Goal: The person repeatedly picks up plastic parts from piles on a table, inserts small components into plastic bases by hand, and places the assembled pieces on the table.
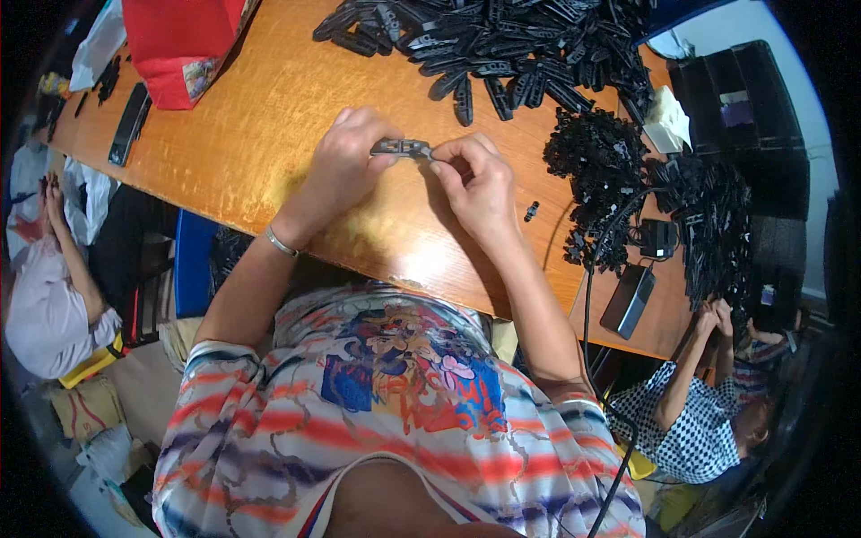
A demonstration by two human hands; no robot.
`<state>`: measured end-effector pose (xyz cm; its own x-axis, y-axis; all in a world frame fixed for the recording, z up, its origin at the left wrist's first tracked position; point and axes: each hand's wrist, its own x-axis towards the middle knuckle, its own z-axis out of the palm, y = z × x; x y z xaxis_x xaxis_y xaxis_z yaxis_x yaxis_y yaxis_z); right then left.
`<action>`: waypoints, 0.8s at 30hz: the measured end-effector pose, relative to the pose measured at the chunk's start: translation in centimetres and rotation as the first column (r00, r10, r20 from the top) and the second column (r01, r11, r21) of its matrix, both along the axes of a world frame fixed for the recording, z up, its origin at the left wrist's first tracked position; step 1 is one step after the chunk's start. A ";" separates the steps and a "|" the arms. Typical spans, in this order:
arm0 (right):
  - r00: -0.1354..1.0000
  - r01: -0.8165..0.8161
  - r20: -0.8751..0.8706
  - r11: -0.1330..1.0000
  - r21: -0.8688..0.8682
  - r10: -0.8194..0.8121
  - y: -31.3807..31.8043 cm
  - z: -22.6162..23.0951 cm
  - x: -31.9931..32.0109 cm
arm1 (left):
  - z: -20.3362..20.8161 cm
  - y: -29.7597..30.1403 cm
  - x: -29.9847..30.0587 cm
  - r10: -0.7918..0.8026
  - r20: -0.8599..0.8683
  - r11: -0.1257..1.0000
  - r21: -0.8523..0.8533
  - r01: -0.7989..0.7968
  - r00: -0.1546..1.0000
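Over the wooden table (269, 125), a slim black plastic part (401, 148) with slots along it is held level between my two hands. My left hand (350, 148) is closed round its left end, thumb beneath. At the other end, the fingertips of my right hand (480, 179) pinch together; whether they also hold a smaller piece, I cannot tell. A small black piece (532, 212) lies alone on the wood just right of my right hand.
A heap of long black plastic parts (502, 45) covers the far side. To the right are a pile of small black pieces (596, 152), more long parts (708, 215), a black phone (630, 300) and a cable (588, 296). A red bag (175, 54) stands far left. Co-workers sit on both sides.
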<state>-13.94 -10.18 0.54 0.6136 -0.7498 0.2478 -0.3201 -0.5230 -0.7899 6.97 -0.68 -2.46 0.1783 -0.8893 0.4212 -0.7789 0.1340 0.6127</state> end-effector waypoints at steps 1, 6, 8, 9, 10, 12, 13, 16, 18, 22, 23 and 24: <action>1.000 -0.007 -0.004 1.000 0.002 0.007 -0.1 -0.2 0.7 | 0.1 0.1 0.1 -0.005 -0.019 1.000 -0.009 0.005 1.000; 0.989 -0.140 -0.057 0.984 -0.114 0.135 -0.1 -0.1 3.4 | -0.6 0.2 0.3 -0.002 -0.036 0.997 -0.081 0.000 0.999; 0.984 -0.172 -0.077 0.976 -0.135 0.163 -0.4 -0.3 3.9 | -0.8 0.3 0.5 -0.007 -0.032 0.997 -0.078 0.005 0.999; 0.979 -0.200 -0.080 0.966 -0.166 0.189 -0.7 -0.5 4.1 | -0.7 0.3 0.6 -0.020 -0.040 0.997 -0.069 0.017 0.999; 0.973 -0.227 -0.084 0.954 -0.197 0.214 -0.9 -0.7 4.1 | -0.7 0.3 0.8 -0.034 -0.048 0.998 -0.060 0.031 0.998; 0.965 -0.254 -0.116 0.948 -0.193 0.235 -0.9 -1.1 3.7 | -0.8 0.8 0.4 -0.034 -0.056 0.998 -0.046 0.031 0.998; 0.957 -0.274 -0.146 0.944 -0.186 0.250 -1.3 -1.2 3.8 | -0.8 0.7 0.5 -0.038 -0.065 0.999 -0.030 0.036 0.997; 0.943 -0.315 -0.168 0.934 -0.170 0.288 -2.6 -0.7 3.8 | -0.3 0.0 0.8 -0.046 -0.082 0.999 -0.015 0.045 0.996; 0.941 -0.326 -0.141 0.937 -0.127 0.308 -3.0 -0.9 3.6 | -0.7 0.1 1.0 -0.062 -0.149 0.998 -0.039 0.057 0.987; 0.953 -0.179 -0.238 0.982 0.056 0.187 -4.0 -0.7 4.0 | -0.8 -0.8 1.5 0.020 -0.171 0.999 0.040 -0.013 0.985; 0.954 -0.170 -0.238 0.983 0.064 0.181 -4.2 -0.2 4.1 | -0.6 -1.1 1.5 0.013 -0.172 0.999 0.049 -0.004 0.985; 0.921 -0.132 -0.357 0.987 0.095 0.157 -4.2 0.8 4.5 | -0.1 -1.1 1.5 0.025 -0.170 0.995 0.097 -0.009 0.985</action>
